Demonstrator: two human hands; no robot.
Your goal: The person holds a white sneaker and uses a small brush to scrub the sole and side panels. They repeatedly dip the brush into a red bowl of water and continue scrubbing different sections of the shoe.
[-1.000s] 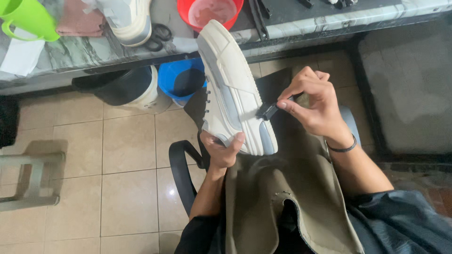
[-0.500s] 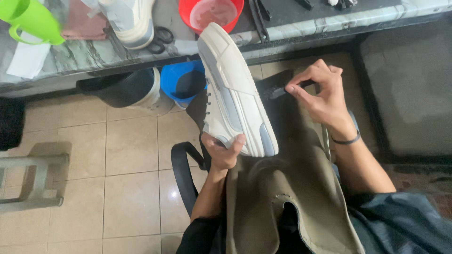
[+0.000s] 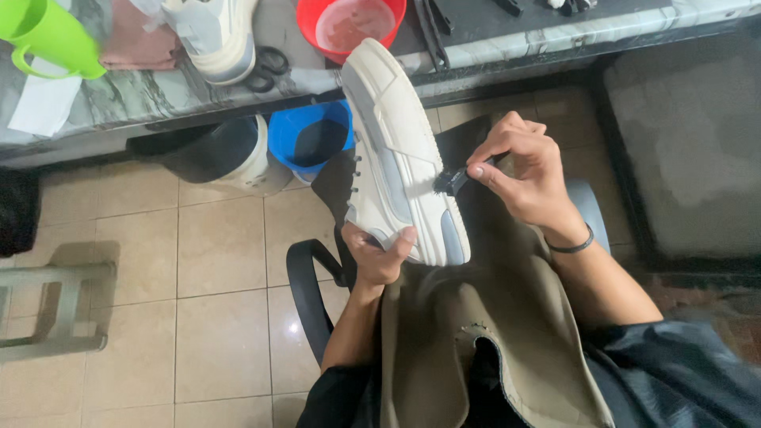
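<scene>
My left hand (image 3: 379, 254) grips the heel end of a white sneaker (image 3: 396, 150) with grey panels, holding it tilted over my lap with its toe toward the counter. My right hand (image 3: 527, 170) pinches a small black brush (image 3: 453, 182), whose bristles touch the sneaker's side near the sole. An olive cloth (image 3: 483, 317) covers my lap below the shoe.
A marble counter (image 3: 143, 95) at the top carries a second white sneaker (image 3: 214, 32), a red bowl (image 3: 349, 24), a green jug (image 3: 47, 36) and scissors (image 3: 269, 67). Under it stand a blue bucket (image 3: 309, 139) and a dark bin (image 3: 214, 154). A grey stool (image 3: 47, 309) is at left.
My right hand lifted the brush away from the sneaker and has now come back down, with the bristles on the shoe's side again. The left hand keeps its hold.
</scene>
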